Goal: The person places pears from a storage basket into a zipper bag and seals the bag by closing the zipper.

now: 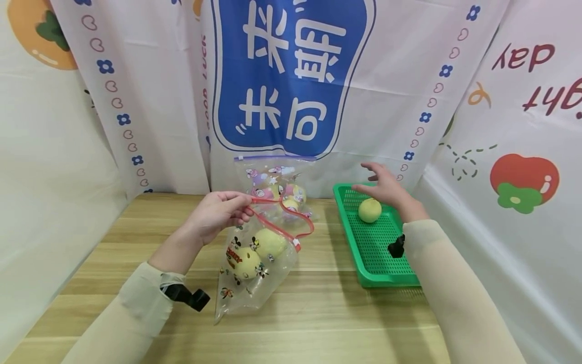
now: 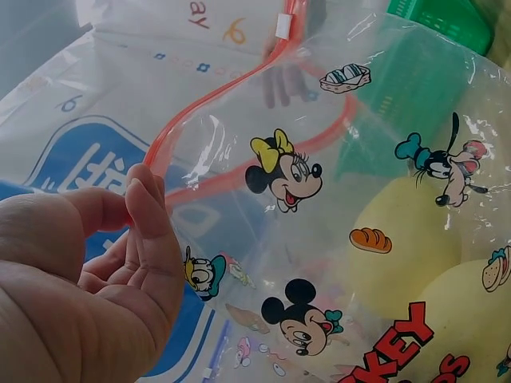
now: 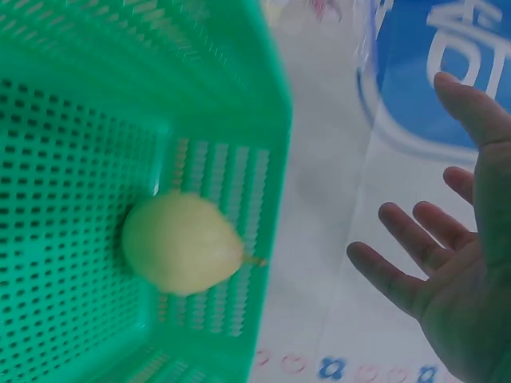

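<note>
My left hand point(image 1: 220, 215) pinches the red-rimmed mouth of a clear zip bag point(image 1: 273, 283) printed with cartoon characters. The mouth gapes, with its white slider point(image 2: 283, 25) at the far end. Inside the bag lie two pale yellow pears point(image 1: 245, 262). Over the green basket point(image 1: 356, 247), my right hand point(image 1: 384, 187) hangs with fingers spread and nothing in them. One pear point(image 3: 182, 243) with a short stem sits in the basket, against its far end wall; the right wrist view shows the hand apart from it.
Behind the held bag stands a second zip bag point(image 1: 273, 174) with a purple top and yellow fruit inside. Both rest on a wood-grain table point(image 1: 318, 323). A printed cloth point(image 1: 386, 76) hangs behind and at the sides.
</note>
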Demonstrator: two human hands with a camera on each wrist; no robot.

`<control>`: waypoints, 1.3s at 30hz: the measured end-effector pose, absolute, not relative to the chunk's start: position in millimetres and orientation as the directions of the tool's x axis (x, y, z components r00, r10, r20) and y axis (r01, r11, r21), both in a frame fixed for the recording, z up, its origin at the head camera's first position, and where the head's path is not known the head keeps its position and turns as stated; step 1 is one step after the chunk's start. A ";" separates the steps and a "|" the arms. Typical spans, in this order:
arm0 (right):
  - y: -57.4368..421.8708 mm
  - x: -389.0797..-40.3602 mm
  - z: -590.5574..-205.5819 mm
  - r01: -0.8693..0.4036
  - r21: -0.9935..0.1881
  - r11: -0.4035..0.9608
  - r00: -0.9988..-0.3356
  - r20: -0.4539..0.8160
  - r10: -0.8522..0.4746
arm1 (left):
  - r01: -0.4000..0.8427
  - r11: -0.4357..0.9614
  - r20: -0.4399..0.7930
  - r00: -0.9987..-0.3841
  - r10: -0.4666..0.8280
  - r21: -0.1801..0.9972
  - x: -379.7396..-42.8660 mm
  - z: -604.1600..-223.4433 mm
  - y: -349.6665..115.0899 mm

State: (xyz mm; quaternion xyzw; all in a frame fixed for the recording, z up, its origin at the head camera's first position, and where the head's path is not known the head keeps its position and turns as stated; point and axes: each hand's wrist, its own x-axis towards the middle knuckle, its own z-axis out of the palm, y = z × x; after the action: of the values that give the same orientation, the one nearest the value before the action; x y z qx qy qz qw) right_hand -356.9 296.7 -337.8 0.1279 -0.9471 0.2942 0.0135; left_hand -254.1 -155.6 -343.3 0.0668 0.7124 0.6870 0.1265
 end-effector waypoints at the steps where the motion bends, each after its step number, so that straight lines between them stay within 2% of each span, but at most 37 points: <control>1: 301.3 -359.5 -339.7 -0.234 -0.551 0.801 -0.971 0.089 -0.222 | -0.079 0.050 -0.089 -0.959 0.270 0.996 -254.2 -343.6 -155.7; 8: 324.3 -369.8 -353.1 -0.140 -0.537 0.832 -0.987 0.004 -0.164 | -0.080 0.057 -0.093 -0.959 0.269 0.995 -254.4 -344.4 -156.1; 14: 337.1 -371.6 -367.4 -0.072 -0.504 0.860 -0.980 -0.126 -0.156 | -0.082 0.054 -0.094 -0.958 0.272 0.995 -255.7 -345.0 -155.2; 21: 334.2 -374.2 -378.8 -0.048 -0.435 0.899 -0.952 -0.253 -0.173 | -0.086 0.049 -0.096 -0.957 0.275 0.995 -257.6 -347.1 -153.4; 27: 328.8 -376.7 -385.0 -0.019 -0.373 0.927 -0.945 -0.296 -0.138 | -0.085 0.056 -0.098 -0.956 0.275 0.995 -257.3 -348.4 -152.2; 34: 328.8 -374.4 -389.4 0.058 -0.418 0.906 -0.920 -0.374 -0.114 | -0.080 0.061 -0.094 -0.958 0.272 0.995 -256.6 -347.0 -152.1; 39: 325.6 -370.9 -388.7 0.051 -0.404 0.913 -0.903 -0.409 -0.130 | -0.087 0.058 -0.099 -0.958 0.269 0.995 -257.4 -348.3 -151.3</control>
State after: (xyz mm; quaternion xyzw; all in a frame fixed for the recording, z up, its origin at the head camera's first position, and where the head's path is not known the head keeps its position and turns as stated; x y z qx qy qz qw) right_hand -370.9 325.6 -388.7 0.0208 -0.9532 0.2071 -0.2191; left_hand -257.4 -151.3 -348.3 0.0636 0.7155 0.6835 0.1302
